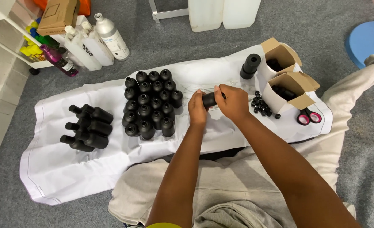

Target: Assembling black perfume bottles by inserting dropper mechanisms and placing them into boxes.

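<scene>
My left hand (197, 109) and my right hand (233, 101) meet over a white sheet (69, 169) and hold one small black bottle (209, 100) lying sideways between them. The left hand grips its body, the right hand is closed on its other end. Just left of my hands stand several upright black bottles (151, 104) packed in a cluster. Further left, several more black bottles (88, 128) lie on their sides in a pile. Small black caps (261, 106) lie scattered right of my right hand.
Two open cardboard boxes (290, 86) with black parts stand at the right, pink-handled scissors (308, 117) beside them, a stack of black rings (250, 66) behind. White jugs (95, 45), a shelf with coloured bottles (39, 46) and large white containers (223, 12) sit on the grey carpet.
</scene>
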